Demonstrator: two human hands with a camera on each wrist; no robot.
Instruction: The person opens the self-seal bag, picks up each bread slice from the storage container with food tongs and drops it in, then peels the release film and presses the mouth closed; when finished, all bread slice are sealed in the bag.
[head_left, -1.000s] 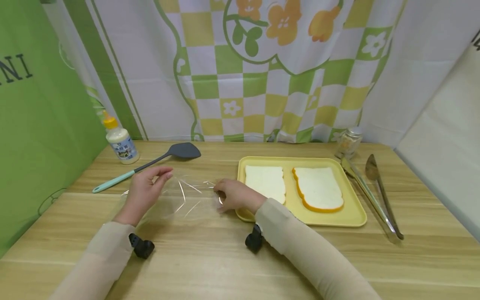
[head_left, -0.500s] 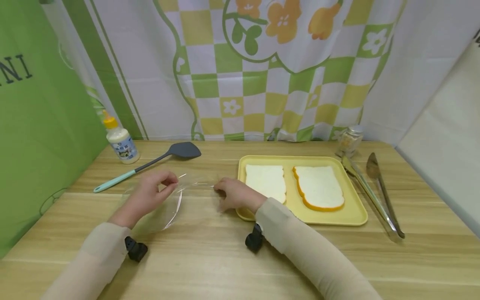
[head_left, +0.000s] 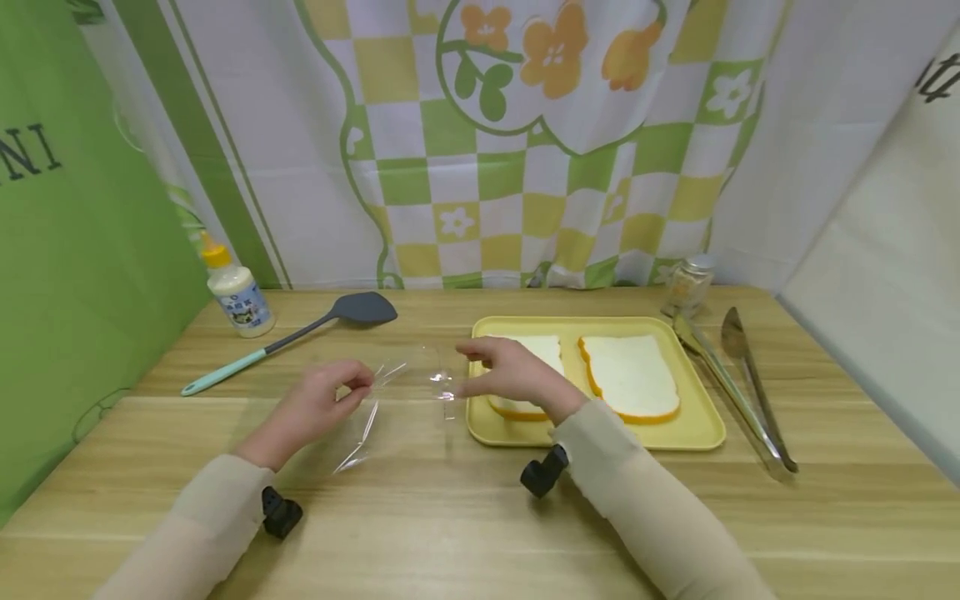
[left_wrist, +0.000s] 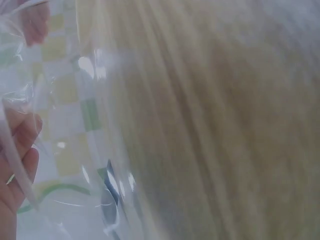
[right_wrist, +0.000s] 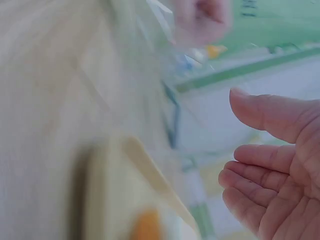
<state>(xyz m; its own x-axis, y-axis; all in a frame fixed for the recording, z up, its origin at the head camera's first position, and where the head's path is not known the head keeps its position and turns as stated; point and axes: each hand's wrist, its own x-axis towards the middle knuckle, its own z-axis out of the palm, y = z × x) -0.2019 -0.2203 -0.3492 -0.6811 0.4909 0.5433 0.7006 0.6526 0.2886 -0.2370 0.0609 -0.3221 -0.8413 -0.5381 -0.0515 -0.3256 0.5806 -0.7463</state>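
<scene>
My left hand (head_left: 318, 404) pinches the upper edge of a clear plastic bag (head_left: 401, 400), thumb against curled fingers. The thin plastic hangs above the wooden table and spreads toward the right; whether it has an opening is hard to make out. In the left wrist view it covers much of the picture, with the left hand's fingers (left_wrist: 27, 140) behind it. My right hand (head_left: 513, 371) is beside the bag's right edge, over the tray's left part. Its thumb and fingers (right_wrist: 250, 197) stand apart, and nothing shows between them in the right wrist view.
A yellow tray (head_left: 600, 437) holds two bread slices (head_left: 633, 371), the left one partly hidden by the right hand. Metal tongs (head_left: 738, 392) and a glass jar (head_left: 688, 287) stand right of it. A spatula (head_left: 300, 333) and squeeze bottle (head_left: 240, 300) are at back left.
My right hand has let go of the plastic's right edge, opened and moved slightly right and up. The left hand has moved right and lower, still pinching the plastic.
</scene>
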